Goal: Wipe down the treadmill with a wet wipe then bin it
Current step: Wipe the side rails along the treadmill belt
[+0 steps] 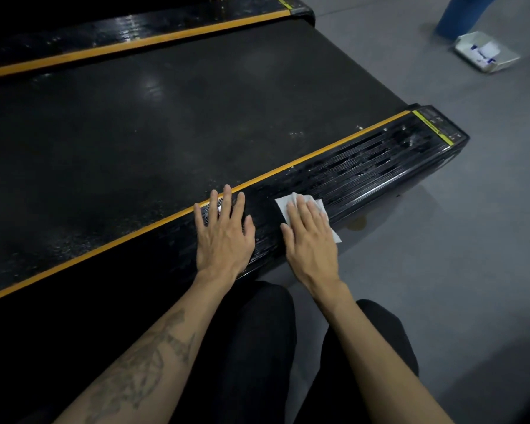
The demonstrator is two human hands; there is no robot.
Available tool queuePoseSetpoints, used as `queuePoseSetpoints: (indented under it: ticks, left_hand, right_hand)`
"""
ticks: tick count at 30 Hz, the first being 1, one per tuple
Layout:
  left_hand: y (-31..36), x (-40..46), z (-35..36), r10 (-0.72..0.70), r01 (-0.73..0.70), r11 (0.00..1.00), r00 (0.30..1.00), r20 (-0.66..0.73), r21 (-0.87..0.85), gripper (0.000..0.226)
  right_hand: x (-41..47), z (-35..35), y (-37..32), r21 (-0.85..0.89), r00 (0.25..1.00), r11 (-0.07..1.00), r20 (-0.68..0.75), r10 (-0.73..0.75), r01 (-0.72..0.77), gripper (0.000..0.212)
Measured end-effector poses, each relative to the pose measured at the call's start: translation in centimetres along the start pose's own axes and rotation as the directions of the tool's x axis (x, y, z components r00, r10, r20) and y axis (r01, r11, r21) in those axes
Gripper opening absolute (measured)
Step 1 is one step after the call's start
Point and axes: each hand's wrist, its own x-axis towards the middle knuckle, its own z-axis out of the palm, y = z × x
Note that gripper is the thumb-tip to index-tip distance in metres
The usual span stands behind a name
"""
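The treadmill fills the upper left: a wide black belt edged by an orange stripe, with a ribbed black side rail running along its near side. The rail glistens wet towards its far end. A white wet wipe lies flat on the rail under my right hand, whose fingers press down on it. My left hand rests flat on the same rail just to the left, fingers spread, holding nothing.
Grey floor lies to the right of the treadmill. A white packet or tray sits on the floor at the upper right, beside a blue object. The far side rail runs along the top. My dark-trousered knees are below my hands.
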Motion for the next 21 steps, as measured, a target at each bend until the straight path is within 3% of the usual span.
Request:
queuePoseSetpoints:
  ticks: [7,12,18,21]
  left_hand:
    - [0.0,0.1,0.2,0.007,-0.007,1.000,1.000,-0.015,0.001,0.058]
    - [0.0,0.1,0.1,0.007,-0.007,1.000,1.000,-0.003,0.004,0.058]
    - [0.2,0.1,0.1,0.002,-0.002,1.000,1.000,-0.012,0.004,0.058]
    - [0.2,0.1,0.0,0.002,-0.002,1.000,1.000,-0.008,0.007,0.058]
  right_hand:
    - [1.0,0.3,-1.2,0.033,0.998,0.997,-0.003,-0.069,0.069,0.057]
    - [-0.6,0.1,-1.3,0.028,0.999,0.998,-0.022,0.049,-0.048,0.058]
    - [1.7,0.3,-0.9,0.010,0.995,0.996,0.055,-0.086,0.086,0.058]
    - [1.6,0.2,-0.4,-0.009,0.999,1.000,0.031,-0.025,0.025,0.057]
